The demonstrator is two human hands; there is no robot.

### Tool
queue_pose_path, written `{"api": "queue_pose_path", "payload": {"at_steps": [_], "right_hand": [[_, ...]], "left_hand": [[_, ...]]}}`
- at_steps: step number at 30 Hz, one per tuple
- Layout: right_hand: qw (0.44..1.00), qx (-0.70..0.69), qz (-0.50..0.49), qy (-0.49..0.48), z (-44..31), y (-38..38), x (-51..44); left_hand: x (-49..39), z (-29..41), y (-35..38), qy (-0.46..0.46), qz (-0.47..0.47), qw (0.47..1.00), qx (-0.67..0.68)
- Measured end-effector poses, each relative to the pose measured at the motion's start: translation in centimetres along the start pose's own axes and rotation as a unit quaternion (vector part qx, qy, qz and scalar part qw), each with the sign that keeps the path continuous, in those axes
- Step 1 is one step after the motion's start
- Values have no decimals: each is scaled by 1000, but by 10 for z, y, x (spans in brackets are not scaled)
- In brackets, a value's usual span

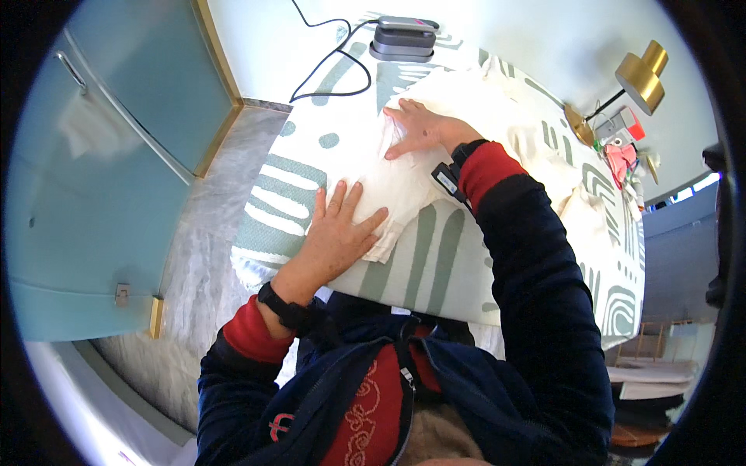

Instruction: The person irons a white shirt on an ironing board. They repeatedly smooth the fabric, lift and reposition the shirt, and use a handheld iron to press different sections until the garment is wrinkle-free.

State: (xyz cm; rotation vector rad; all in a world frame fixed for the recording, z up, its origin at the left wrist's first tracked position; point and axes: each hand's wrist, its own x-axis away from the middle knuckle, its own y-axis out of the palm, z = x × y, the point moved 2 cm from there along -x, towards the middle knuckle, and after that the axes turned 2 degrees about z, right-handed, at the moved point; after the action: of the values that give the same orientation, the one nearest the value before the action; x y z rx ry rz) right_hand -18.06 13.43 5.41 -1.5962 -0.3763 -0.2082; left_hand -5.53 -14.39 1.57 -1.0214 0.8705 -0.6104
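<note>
A cream-white cloth garment [402, 195] lies spread and slightly wrinkled over the patterned tablecloth. My left hand [344, 233] rests flat on its near left part, fingers spread. Farther up, my right hand [422, 131] presses on the same fabric beside a folded edge, thumb and fingers apart. Neither hand grips anything. More of the pale fabric extends to the far side and to the right, partly behind my right forearm. Its exact shape is hard to make out in the bright light.
At the table's far end a handheld iron [408, 24] sits on its dark base [402, 49], its black cord [332, 94] looping left. A brass lamp [641, 76] and small items, including a pink cloth [619, 160], line the right edge. A frosted glass door [99, 192] stands left.
</note>
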Motion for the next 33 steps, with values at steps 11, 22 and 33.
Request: {"api": "queue_pose_path", "payload": {"at_steps": [11, 22, 33], "right_hand": [[999, -28, 33, -6, 4, 7, -6], [990, 105, 80, 45, -23, 4, -23], [957, -4, 282, -75, 7, 29, -21]], "left_hand": [[6, 1, -3, -4, 57, 998, 14], [-9, -3, -11, -53, -40, 996, 51], [-12, -4, -14, -75, -73, 991, 80]]}}
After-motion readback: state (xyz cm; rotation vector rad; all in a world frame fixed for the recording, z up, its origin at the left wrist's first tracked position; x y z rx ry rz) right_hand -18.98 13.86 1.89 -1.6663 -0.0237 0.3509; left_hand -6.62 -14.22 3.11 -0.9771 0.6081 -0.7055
